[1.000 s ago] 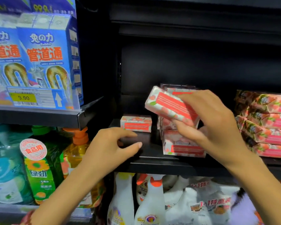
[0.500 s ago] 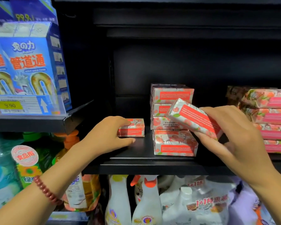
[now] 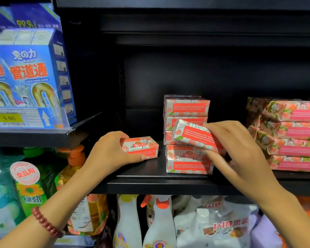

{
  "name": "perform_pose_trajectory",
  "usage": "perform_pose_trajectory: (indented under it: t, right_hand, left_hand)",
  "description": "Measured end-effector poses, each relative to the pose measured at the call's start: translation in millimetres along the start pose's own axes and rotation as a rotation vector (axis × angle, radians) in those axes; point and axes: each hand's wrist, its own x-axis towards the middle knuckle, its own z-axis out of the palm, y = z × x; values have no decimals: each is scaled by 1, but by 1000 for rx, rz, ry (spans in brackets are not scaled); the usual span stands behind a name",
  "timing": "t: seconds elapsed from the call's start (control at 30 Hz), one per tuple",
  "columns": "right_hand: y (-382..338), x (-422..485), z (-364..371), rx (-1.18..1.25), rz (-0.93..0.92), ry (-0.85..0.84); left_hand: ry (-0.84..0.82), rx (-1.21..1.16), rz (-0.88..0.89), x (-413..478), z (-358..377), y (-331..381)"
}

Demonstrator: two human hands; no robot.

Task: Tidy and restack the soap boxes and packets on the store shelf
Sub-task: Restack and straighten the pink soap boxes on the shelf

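The soap box (image 3: pixel 198 137) I hold in my right hand (image 3: pixel 240 151) sits in the middle of the frame. It is tilted with its left end higher and hangs just in front of the stack of soap boxes (image 3: pixel 188 162). My right grip is closed round its right end, with fingers over the top edge and thumb underneath, slightly blurred.

The stack stands four boxes high on the black shelf (image 3: pixel 150 185). The third box from the top is partly hidden behind the one I hold. I cannot tell how many more stand behind the front column.

Left of the stack, with a gap between, one single soap box (image 3: pixel 142 146) lies flat on the shelf. My left hand (image 3: pixel 107 154) grips its left end, fingers curled over it and thumb along the front. A bracelet of red beads (image 3: pixel 45 222) circles that wrist, in the lower left of the frame.

At the right edge of the frame, the pink soap packets (image 3: pixel 293 133) are piled in four layers on the same shelf, apart from the stack.

In the upper left, two blue cartons (image 3: pixel 30 72) show their fronts on a higher shelf above a yellow price tag (image 3: pixel 8 118). Under that shelf are a green bottle (image 3: pixel 30 192) and an orange pump bottle (image 3: pixel 75 158). Along the bottom centre stand two white spray bottles (image 3: pixel 159 224).
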Motion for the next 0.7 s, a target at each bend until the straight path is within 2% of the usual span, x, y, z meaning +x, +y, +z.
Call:
perform_pose_trajectory:
  t: [0.1,0.3,0.5,0.7]
  right_hand:
    - [0,2,4,-21,-37,-40]
    - [-2,-3,18,-39,-85,-111]
    - [-2,-12,22,57,-29,-48]
    - [-5,-9,22,127,109,-72]
  left_hand:
    - [105,-172,-65,-9,-5,3]
    - [227,-384,-9,-22,-10,13]
    - [282,-490,66,-36,-17,24]
    - [309,-557,147,-43,-29,39]
